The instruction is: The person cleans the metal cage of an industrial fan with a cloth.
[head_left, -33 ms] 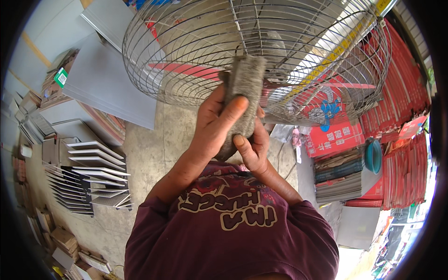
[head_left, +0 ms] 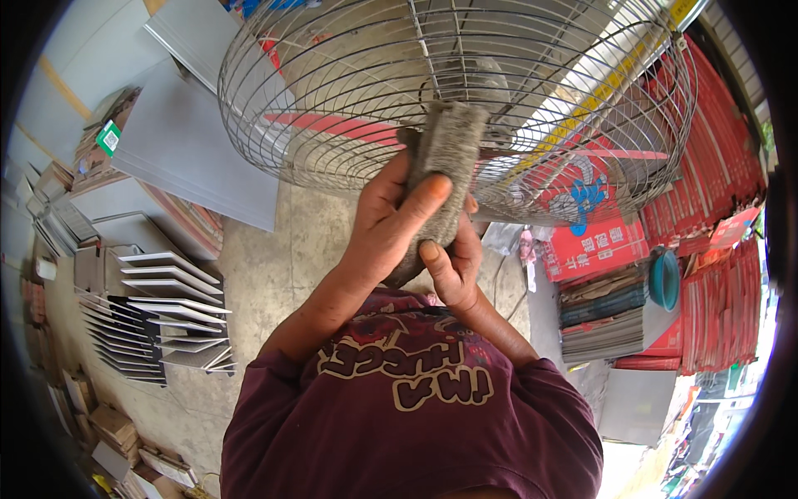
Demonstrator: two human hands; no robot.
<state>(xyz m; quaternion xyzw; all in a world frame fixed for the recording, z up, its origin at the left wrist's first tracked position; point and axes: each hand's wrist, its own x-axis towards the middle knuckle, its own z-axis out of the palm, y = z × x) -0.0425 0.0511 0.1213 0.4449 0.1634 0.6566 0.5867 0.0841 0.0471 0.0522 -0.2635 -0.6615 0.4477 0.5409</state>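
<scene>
Both of my hands are closed round a long grey-brown block (head_left: 450, 154) with a rough, streaked, fibrous-looking face, held tilted in front of my chest. My left hand (head_left: 395, 212) grips its left side, thumb pressed on the face. Lower down, my right hand (head_left: 455, 262) holds it near its bottom end, thumb on the near side. A darker piece shows along the block's left edge; I cannot tell whether it is part of it. Directly behind the block is the wire cage of a large fan (head_left: 332, 158) with red blades.
Large grey panels (head_left: 199, 158) lean at the left, above a rack of sample boards (head_left: 174, 287). Stacked red cartons (head_left: 706, 141) line the right side, with a teal basin (head_left: 664, 279) near a pile of flat sheets (head_left: 603, 337). Concrete floor (head_left: 266, 358) lies below.
The block and my left hand have shifted slightly to the right, and the block's top end leans a little more rightward. My right hand has barely moved.
</scene>
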